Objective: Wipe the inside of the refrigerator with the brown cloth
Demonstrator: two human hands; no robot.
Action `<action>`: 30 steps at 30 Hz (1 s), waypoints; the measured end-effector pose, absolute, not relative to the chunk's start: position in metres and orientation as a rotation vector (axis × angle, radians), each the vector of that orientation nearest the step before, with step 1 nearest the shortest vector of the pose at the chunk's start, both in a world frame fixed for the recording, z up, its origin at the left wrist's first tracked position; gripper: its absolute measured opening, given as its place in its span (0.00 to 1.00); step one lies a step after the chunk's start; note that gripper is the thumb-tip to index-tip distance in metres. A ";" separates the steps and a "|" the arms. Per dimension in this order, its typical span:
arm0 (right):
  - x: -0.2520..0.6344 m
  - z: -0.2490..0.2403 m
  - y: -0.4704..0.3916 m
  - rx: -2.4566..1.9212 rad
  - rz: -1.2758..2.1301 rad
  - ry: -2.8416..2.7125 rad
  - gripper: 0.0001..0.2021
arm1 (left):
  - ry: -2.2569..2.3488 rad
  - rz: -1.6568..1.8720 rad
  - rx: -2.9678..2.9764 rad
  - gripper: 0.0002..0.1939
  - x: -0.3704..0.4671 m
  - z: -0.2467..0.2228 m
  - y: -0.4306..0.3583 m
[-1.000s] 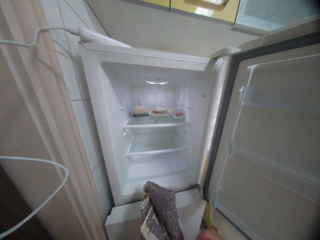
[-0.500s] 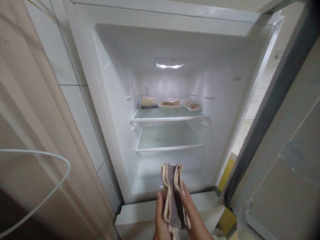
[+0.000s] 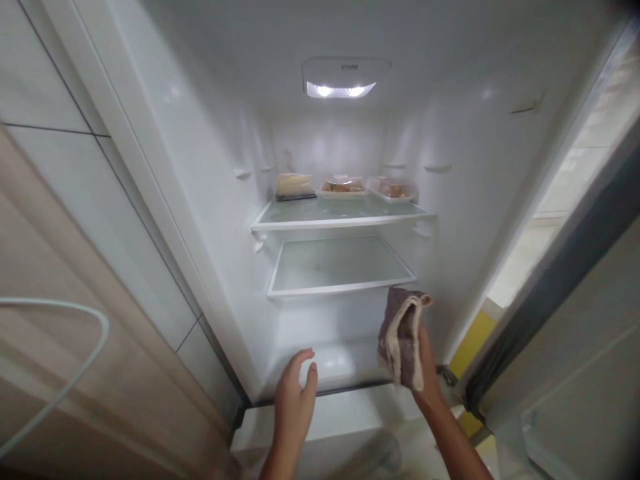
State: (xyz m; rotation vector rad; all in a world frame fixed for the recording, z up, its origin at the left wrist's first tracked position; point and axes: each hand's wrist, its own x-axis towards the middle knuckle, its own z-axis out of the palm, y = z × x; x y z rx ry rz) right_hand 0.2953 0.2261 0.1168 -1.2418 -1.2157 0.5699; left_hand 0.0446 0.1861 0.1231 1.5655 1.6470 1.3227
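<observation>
Three food trays on upper shelf, above lower shelf

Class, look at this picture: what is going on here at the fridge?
A person stands at an open fridge. The right hand holds a folded grey-brown cloth near the lower shelf. The left hand hovers open and empty over the fridge floor. Three food containers sit at the back of the upper shelf.

View: head-worn, single | Faces: forward and down into open fridge | Range: close, at its doorway
</observation>
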 end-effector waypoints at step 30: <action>0.150 0.114 0.292 -1.403 0.450 -2.491 0.33 | 2.013 0.808 2.751 0.22 -0.014 0.053 0.170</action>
